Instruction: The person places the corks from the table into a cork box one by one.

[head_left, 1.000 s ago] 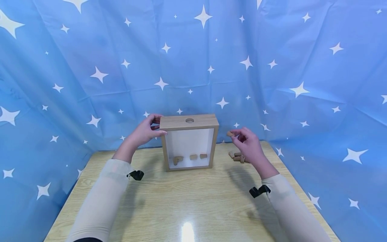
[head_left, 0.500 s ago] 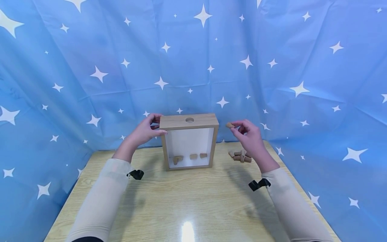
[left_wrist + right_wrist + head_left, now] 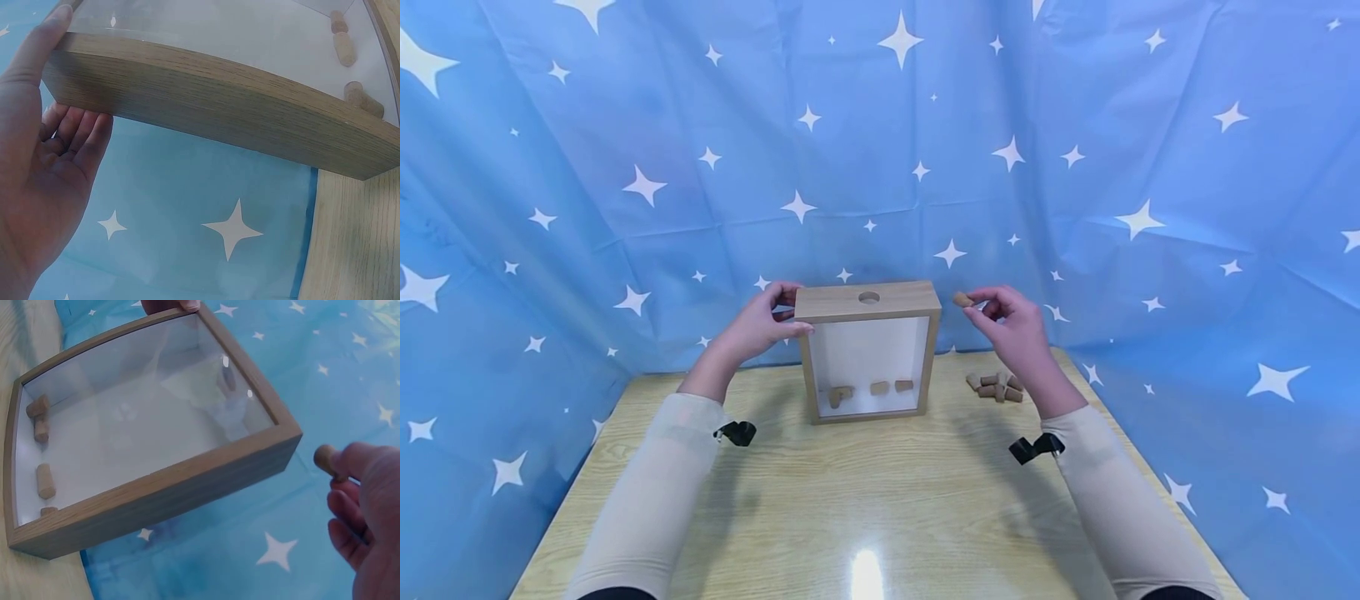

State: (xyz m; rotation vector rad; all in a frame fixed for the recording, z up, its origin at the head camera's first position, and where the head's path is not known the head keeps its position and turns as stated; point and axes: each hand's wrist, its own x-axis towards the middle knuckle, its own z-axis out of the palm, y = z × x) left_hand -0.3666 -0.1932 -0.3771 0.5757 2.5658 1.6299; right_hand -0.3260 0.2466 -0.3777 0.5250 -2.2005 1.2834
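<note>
A wooden shadow box (image 3: 868, 302) with a clear front and a round hole in its top stands upright on the table. My left hand (image 3: 760, 321) grips its upper left corner, thumb on the front and fingers round the back, as the left wrist view also shows. Between thumb and fingertips my right hand (image 3: 1011, 329) pinches a cork (image 3: 324, 459), just right of the box's upper right corner. Several corks (image 3: 45, 481) lie inside along the bottom of the box.
A small pile of corks (image 3: 1000, 388) lies on the wooden table (image 3: 865, 492), right of the box and below my right hand. A blue curtain (image 3: 880, 167) with white stars hangs behind and at both sides.
My right hand has risen from near the cork pile and shifted slightly left, carrying the cork to about the height of the box's top. My left hand keeps its grip on the box.
</note>
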